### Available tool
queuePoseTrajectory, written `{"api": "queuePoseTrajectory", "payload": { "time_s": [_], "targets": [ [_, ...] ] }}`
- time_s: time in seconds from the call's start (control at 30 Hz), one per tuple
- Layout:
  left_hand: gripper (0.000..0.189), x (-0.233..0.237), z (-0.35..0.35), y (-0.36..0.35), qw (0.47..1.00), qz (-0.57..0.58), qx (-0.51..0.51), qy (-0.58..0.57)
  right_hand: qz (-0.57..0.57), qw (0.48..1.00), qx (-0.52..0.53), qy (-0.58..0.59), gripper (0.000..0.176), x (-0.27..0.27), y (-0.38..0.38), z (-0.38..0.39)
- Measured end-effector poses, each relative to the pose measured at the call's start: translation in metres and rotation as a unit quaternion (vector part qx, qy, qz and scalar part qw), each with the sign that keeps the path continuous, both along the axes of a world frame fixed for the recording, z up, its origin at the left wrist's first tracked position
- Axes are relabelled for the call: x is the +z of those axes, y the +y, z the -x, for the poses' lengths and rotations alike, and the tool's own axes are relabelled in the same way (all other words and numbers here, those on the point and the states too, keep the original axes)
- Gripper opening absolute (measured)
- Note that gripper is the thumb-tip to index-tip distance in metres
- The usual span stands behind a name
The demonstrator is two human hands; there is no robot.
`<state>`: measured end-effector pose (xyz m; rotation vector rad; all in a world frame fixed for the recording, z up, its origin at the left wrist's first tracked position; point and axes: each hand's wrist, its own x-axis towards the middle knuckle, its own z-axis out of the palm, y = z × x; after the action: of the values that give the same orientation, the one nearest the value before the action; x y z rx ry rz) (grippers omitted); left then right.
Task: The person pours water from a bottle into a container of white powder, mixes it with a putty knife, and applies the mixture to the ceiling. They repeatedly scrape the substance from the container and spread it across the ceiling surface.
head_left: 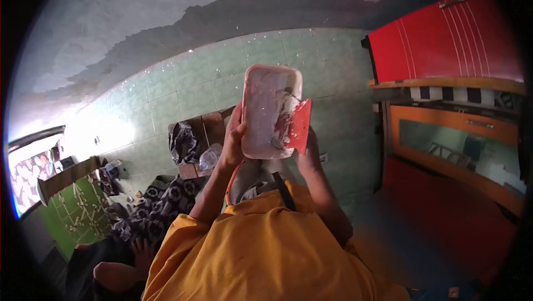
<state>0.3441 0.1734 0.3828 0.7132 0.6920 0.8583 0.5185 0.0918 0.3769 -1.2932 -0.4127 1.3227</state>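
Observation:
Near the middle of the head view, a whitish rectangular tray (261, 98) is held up in front of my body. My left hand (235, 134) grips its left side, with the thumb against the edge. At the tray's right side is a red scraper (301, 128), smeared with white paste (284, 113) along the edge inside the tray. My right hand (308, 147) is behind the scraper's right side and holds it; most of its fingers are hidden.
Green wall tiles (222, 59) with white specks stand ahead. Red cabinets (444, 46) and an orange-framed glass door (461, 140) are right. A plastic bottle (210, 158) is lower left. Another person's hand (143, 254) rests at bottom left.

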Motion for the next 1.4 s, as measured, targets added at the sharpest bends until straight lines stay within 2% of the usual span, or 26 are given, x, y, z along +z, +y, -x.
{"api": "queuePoseTrajectory", "payload": {
  "time_s": [0.07,0.13,0.23,0.27,0.37,0.4,0.53,0.6,0.63,0.67,0.77,0.8,0.9,0.93,1.03,1.07,1.17,1.2,1.3,1.4],
  "targets": [
    [0.101,0.006,-0.006,-0.006,1.000,-0.022,-0.018,-0.008,0.006,0.999,-0.001,-0.039,0.040,0.017,-0.005,-0.004],
    [0.100,-0.001,-0.007,-0.005,0.998,-0.035,-0.048,-0.013,0.018,0.999,-0.039,0.031,0.039,0.013,-0.012,-0.010],
    [0.097,-0.011,-0.003,-0.003,0.994,-0.005,-0.109,-0.017,0.012,1.000,-0.021,-0.010,0.040,0.013,-0.027,-0.013],
    [0.096,-0.013,0.000,-0.001,0.991,0.010,-0.130,-0.017,0.022,0.997,-0.058,0.037,0.041,0.016,-0.028,-0.010],
    [0.091,-0.005,0.012,0.006,0.982,0.012,-0.187,0.026,0.007,0.998,0.000,-0.061,0.049,0.005,-0.038,-0.010],
    [0.088,-0.003,0.017,0.007,0.980,0.024,-0.195,0.028,0.014,1.000,-0.020,-0.011,0.049,0.000,-0.040,-0.009],
    [0.089,-0.004,0.049,0.009,0.982,0.042,-0.181,0.040,0.023,0.993,-0.089,0.070,0.045,-0.003,-0.046,0.031],
    [0.088,-0.011,0.077,0.015,0.982,0.034,-0.183,0.037,0.031,0.986,0.006,-0.165,0.045,-0.041,-0.061,0.065],
    [0.087,-0.016,0.093,0.017,0.981,0.031,-0.187,0.035,0.037,0.958,0.053,-0.279,0.046,-0.071,-0.072,0.087],
    [0.087,-0.022,0.109,0.022,0.983,0.028,-0.183,0.016,-0.005,0.925,0.080,-0.371,0.055,-0.104,-0.081,0.109],
    [0.088,-0.033,0.154,0.037,0.984,0.041,-0.171,-0.003,0.027,0.860,0.169,-0.482,0.064,-0.130,-0.099,0.186],
    [0.087,-0.040,0.170,0.043,0.986,0.019,-0.168,0.005,-0.031,0.842,0.165,-0.513,0.080,-0.142,-0.093,0.208],
    [0.085,-0.054,0.218,0.057,0.984,0.007,-0.175,0.041,-0.024,0.841,0.177,-0.511,0.084,-0.156,-0.090,0.256],
    [0.085,-0.060,0.233,0.058,0.983,0.002,-0.176,0.047,0.012,0.829,0.178,-0.530,0.094,-0.169,-0.089,0.270],
    [0.085,-0.081,0.258,0.062,0.983,-0.008,-0.177,0.054,-0.021,0.858,0.030,-0.512,0.093,-0.209,-0.079,0.292],
    [0.085,-0.089,0.264,0.063,0.983,-0.002,-0.176,0.059,-0.024,0.863,-0.024,-0.504,0.085,-0.223,-0.076,0.299],
    [0.083,-0.112,0.279,0.064,0.982,0.006,-0.172,0.071,-0.060,0.841,-0.034,-0.536,0.081,-0.254,-0.069,0.300],
    [0.083,-0.119,0.284,0.063,0.981,0.020,-0.174,0.078,-0.059,0.842,-0.048,-0.533,0.078,-0.249,-0.066,0.301],
    [0.082,-0.142,0.290,0.059,0.982,0.026,-0.176,0.061,-0.046,0.866,-0.072,-0.493,0.079,-0.246,-0.067,0.297],
    [0.084,-0.169,0.286,0.055,0.984,0.022,-0.164,0.067,-0.002,0.880,-0.107,-0.463,0.071,-0.253,-0.089,0.307]
  ]
}}
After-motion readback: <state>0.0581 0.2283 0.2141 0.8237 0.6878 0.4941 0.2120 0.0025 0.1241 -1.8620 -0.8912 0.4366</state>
